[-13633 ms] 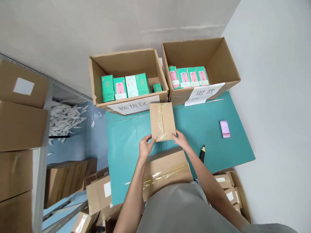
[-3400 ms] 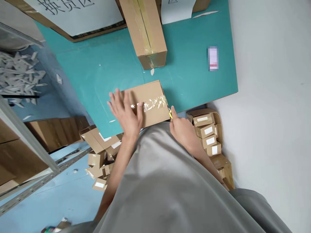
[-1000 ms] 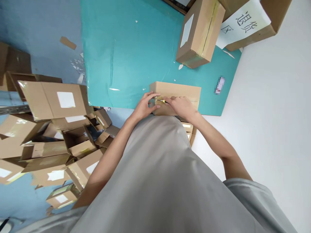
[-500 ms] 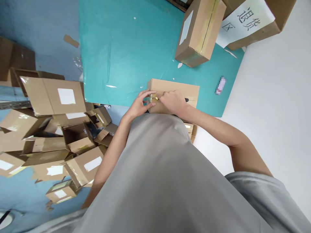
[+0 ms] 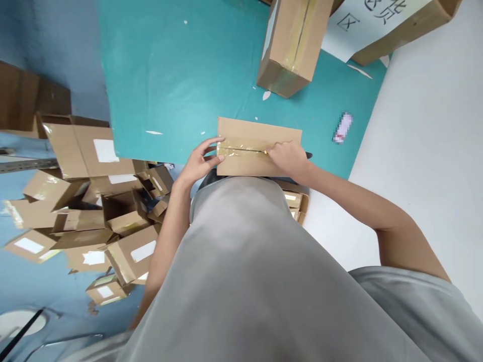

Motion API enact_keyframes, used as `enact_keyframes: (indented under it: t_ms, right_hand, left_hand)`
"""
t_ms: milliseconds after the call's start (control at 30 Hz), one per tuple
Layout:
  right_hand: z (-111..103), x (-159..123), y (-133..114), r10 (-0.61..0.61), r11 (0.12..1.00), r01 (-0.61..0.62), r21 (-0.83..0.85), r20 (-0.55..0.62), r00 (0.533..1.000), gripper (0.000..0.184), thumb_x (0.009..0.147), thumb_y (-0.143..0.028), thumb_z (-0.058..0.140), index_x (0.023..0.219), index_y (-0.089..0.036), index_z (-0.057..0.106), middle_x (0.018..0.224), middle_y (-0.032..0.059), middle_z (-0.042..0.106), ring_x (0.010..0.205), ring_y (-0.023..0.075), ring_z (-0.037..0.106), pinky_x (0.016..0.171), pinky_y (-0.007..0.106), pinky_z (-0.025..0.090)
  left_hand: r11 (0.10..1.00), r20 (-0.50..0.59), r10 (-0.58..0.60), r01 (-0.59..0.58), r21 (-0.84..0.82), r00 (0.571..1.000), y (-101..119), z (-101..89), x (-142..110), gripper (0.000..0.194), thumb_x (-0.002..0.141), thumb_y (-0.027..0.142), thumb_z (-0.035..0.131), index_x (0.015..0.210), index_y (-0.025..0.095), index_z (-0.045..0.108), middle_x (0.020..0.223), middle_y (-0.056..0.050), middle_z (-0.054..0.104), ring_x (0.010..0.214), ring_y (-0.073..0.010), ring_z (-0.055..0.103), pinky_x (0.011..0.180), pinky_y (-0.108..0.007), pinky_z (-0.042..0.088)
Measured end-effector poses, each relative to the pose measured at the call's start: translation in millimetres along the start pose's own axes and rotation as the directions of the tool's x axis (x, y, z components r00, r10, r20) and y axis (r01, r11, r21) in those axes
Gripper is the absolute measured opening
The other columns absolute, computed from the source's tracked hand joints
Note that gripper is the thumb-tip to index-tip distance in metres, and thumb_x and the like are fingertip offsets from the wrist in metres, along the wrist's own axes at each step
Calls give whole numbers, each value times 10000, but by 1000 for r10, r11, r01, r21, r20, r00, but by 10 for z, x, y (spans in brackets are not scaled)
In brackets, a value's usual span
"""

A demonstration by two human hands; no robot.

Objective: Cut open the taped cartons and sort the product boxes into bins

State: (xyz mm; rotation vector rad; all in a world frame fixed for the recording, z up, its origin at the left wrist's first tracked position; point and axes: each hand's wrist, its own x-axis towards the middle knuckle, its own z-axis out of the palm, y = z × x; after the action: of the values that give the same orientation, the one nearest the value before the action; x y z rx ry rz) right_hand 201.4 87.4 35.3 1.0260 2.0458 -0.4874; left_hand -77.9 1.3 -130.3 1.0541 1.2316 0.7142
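A carton [image 5: 251,137] lies at the near edge of the teal surface [image 5: 158,75]; the left hand [image 5: 198,163] rests spread fingers on its left end; the right hand [image 5: 289,157] clenches its fingers round a knife [image 5: 266,152].

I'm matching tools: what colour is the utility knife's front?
The utility knife's front is yellow, showing in the head view.

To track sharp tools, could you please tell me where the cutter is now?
In the head view, right of centre, the cutter is in the right hand, at the taped seam of the carton, right of the left hand.
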Motion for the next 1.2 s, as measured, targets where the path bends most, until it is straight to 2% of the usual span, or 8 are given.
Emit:
enact_keyframes:
  t_ms: [167, 367, 600, 700, 833, 900, 1067, 1200]
  right_hand:
    - [409, -464, 733, 147, 988, -145, -59, 21, 989, 512, 1077, -61, 416, 1439, -144, 769, 1196, 230, 847, 1094, 328, 811, 782, 375, 476]
    - [734, -622, 1186, 149, 989, -149, 11, -7, 989, 470, 1148, -142, 442, 1519, -199, 725, 1209, 224, 825, 1045, 332, 814, 787, 377, 418]
    - [1227, -768, 1658, 198, 915, -103, 390, -211, 957, 397, 1159, -375, 565, 1473, -304, 797, 1280, 124, 858, 1058, 311, 802, 840, 367, 502]
    - [1615, -603, 1682, 393, 665, -90, 741, -246, 886, 355, 1088, -443, 676, 1284, -215, 864, 1053, 108, 874, 919, 266, 795, 819, 337, 542]
    - [2004, -67, 1271, 564, 62, -132, 989, 75, 822, 476, 927, -615, 827, 1081, -165, 834, 594, -17, 674, 587, 195, 648, 651, 305, 519]
    - [2069, 169, 980, 551, -132, -122, 984, 175, 816, 509, 840, -684, 883, 930, -192, 790, 544, -34, 627, 559, 180, 607, 612, 300, 507]
    - [2010, 354, 503, 504, -365, -71, 928, 260, 824, 580, 787, -780, 876, 767, -243, 659, 556, -19, 620, 558, 173, 590, 539, 298, 494]
    - [1815, 227, 393, 563, -301, 2, 954, 176, 808, 603, 807, -779, 843, 936, -197, 750, 597, -27, 639, 611, 181, 648, 602, 291, 540]
  left_hand:
    - [998, -75, -56, 57, 14, 996, 73, 52, -14, 711, 861, 603, 895, 1489, 324, 714, 1648, -101, 650, 1471, -381, 666, 1172, -552, 646]
    - [997, -134, -65, 70, 33, 989, 127, 167, 0, 698, 851, 612, 885, 1463, 314, 730, 1614, -96, 687, 1454, -364, 681, 1235, -548, 607]
    - [992, -215, -121, 127, 13, 969, 84, 18, -78, 721, 821, 573, 893, 1473, 314, 724, 1624, -98, 690, 1452, -364, 691, 1278, -572, 566]
    - [990, -257, -134, 143, 15, 957, 44, -104, -132, 743, 821, 571, 876, 1499, 316, 708, 1621, -109, 692, 1429, -365, 706, 1243, -589, 589]
    - [988, -276, -122, 143, 59, 953, 8, -230, -155, 782, 815, 607, 861, 1519, 307, 699, 1641, -131, 674, 1435, -370, 701, 1205, -584, 608]
    - [984, -274, -131, 158, 80, 953, 2, -272, -153, 795, 817, 619, 857, 1530, 309, 693, 1656, -135, 663, 1435, -371, 701, 1193, -585, 612]
    - [976, -310, -97, 151, 158, 946, 4, -383, -179, 767, 823, 630, 848, 1481, 261, 707, 1643, -162, 672, 1495, -374, 655, 1246, -581, 565]
    - [957, -354, -52, 148, 249, 934, -59, -512, -141, 722, 859, 560, 807, 1497, 246, 679, 1593, -178, 696, 1448, -365, 681, 1252, -584, 550]
